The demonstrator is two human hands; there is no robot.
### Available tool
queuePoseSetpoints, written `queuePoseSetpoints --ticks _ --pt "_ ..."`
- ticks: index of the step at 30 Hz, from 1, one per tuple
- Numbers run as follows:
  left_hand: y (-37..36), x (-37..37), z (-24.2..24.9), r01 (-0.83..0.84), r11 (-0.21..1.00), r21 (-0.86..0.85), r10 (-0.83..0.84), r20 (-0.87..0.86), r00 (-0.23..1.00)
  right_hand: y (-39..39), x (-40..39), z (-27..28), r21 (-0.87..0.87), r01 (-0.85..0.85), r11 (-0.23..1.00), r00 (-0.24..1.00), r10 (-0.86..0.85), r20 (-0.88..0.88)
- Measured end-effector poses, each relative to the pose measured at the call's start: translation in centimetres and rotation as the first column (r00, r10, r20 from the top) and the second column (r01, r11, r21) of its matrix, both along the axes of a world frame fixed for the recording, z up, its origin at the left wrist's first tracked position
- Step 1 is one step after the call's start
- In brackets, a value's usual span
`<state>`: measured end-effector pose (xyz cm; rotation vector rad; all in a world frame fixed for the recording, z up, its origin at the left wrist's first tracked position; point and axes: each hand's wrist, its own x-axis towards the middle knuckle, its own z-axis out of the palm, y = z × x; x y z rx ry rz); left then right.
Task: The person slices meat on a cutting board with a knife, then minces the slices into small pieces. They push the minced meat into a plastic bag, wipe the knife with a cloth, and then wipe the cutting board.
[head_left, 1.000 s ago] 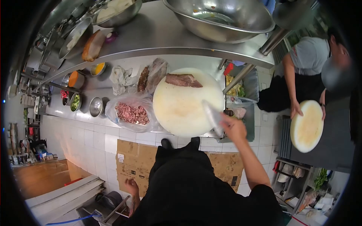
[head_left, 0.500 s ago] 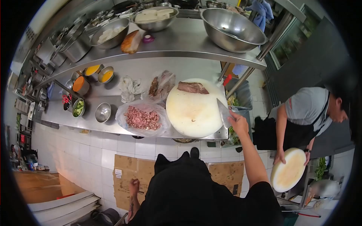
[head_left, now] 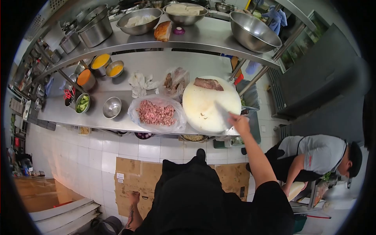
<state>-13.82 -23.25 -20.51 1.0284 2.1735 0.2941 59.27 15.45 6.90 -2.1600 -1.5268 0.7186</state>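
My right hand (head_left: 239,123) is closed round a cleaver (head_left: 221,111), whose blade is blurred over the right part of a round white cutting board (head_left: 197,105). A piece of dark cooked meat (head_left: 208,84) lies at the board's far edge, and small scraps sit near its middle. Left of the board, an open plastic bag holds diced pink meat (head_left: 156,112). Behind it is another clear bag with brown pieces (head_left: 175,81). Low at my side hangs my left hand (head_left: 134,197), fingers curled, with nothing visible in it, above cardboard on the floor.
The steel counter (head_left: 117,58) also bears a crumpled white cloth (head_left: 141,84), a small steel bowl (head_left: 112,107) and containers of yellow and orange liquid. Overhead, a shelf (head_left: 207,37) carries large bowls. At the right, a co-worker (head_left: 313,154) bends over, holding a round board.
My right hand has brought the cleaver left and inward over the board. The co-worker has bent lower with the round board. My view has shifted a little; my left hand still hangs low.
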Motion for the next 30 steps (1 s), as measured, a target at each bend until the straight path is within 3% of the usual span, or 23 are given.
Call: queuePoseSetpoints --ticks 1,2,4,5,6,7,8,10,11,12,14,16,17,18,19,22,23,24,27,30 --pt "-1.1 0.1 -0.8 0.041 0.993 -0.115 -0.043 -0.012 0.999 -1.7 -1.9 -0.4 0.048 -0.107 0.993 0.992 0.11 -0.055" --pt "-2.4 0.3 -1.7 0.077 0.971 -0.226 -0.083 -0.02 0.996 -2.8 -2.1 -2.3 0.206 -0.29 0.934 0.956 0.275 0.101" --pt "-5.8 0.6 -5.3 -0.014 0.965 -0.263 0.026 0.043 0.999 -3.3 -2.8 1.8 0.067 -0.266 0.962 0.953 0.252 0.167" --pt "-7.5 0.9 -6.6 -0.099 0.947 -0.305 0.133 0.092 0.987 -2.3 -2.0 2.7 0.007 -0.133 0.991 0.988 0.132 0.082" --pt "-8.5 1.6 -7.1 -0.105 0.946 -0.306 0.137 0.085 0.987 -1.0 -0.1 3.4 -0.064 0.002 0.998 1.0 -0.002 0.003" --pt "-8.9 2.6 -7.4 -0.171 0.96 -0.222 0.22 0.218 0.951 0.0 1.0 3.2 0.08 0.047 0.996 0.999 -0.049 0.02" --pt "-8.9 3.3 -7.6 -0.244 0.959 -0.144 0.281 0.356 0.892 0.0 1.5 2.5 0.082 0.048 0.995 0.999 -0.05 0.016" --pt "-8.3 4.3 -7.8 -0.159 0.977 -0.143 0.196 0.304 0.932 -0.5 1.3 1.7 -0.043 -0.084 0.996 0.994 0.081 -0.067" --pt "-7.5 4.9 -8.0 -0.135 0.968 -0.21 0.178 0.204 0.963 -1.1 1.3 -2.9 0.053 -0.223 0.973 0.955 0.229 -0.188" --pt "-6.5 5.8 -7.1 -0.12 0.953 -0.279 0.154 0.103 0.983 -2.7 -1.1 -0.9 0.166 -0.401 0.901 0.908 0.415 -0.058" --pt "-4.4 8.7 -4.2 -0.11 0.962 -0.252 0.159 0.186 0.97 -2.3 -2.5 2.0 0.101 -0.492 0.865 0.867 0.477 0.144" --pt "-3.7 10.6 -3.4 -0.253 0.963 -0.092 0.268 0.225 0.937 2.0 -0.2 2.0 -0.074 -0.221 0.973 0.975 0.222 0.014" --pt "-2.6 12.1 -1.8 -0.263 0.961 -0.088 0.276 0.214 0.937 3.9 2.3 -1.0 0.33 -0.267 0.906 0.963 0.234 0.136" --pt "-1.6 13.8 0.7 -0.21 0.976 -0.065 0.219 0.197 0.956 5.4 2.9 1.0 0.111 -0.145 0.983 0.989 0.139 0.059" --pt "-1.0 15.4 2.6 -0.157 0.987 -0.043 0.162 0.18 0.97 5.6 2.9 1.2 0.084 -0.178 0.98 0.98 0.169 0.104" --pt "-1.0 18.8 3.2 -0.242 0.97 0.013 0.234 0.223 0.946 3.4 0.3 2.4 -0.049 -0.364 0.93 0.915 0.366 0.168" --pt "-1.5 20.1 3.0 -0.26 0.966 0.015 0.251 0.215 0.944 3.3 0.7 2.0 0.021 -0.524 0.851 0.839 0.513 0.182" --pt "-2.2 21.3 3.0 -0.27 0.963 -0.007 0.266 0.205 0.942 4.2 1.3 1.9 0.026 -0.537 0.843 0.833 0.526 0.172" --pt "-5.2 25.7 4.8 -0.293 0.953 -0.082 0.304 0.203 0.931 9.2 4.2 1.2 0.024 -0.4 0.916 0.916 0.399 0.043" --pt "-8.8 28.3 4.7 -0.281 0.953 -0.116 0.302 0.252 0.92 10.6 3.3 1.0 -0.038 -0.393 0.919 0.918 0.394 0.037"
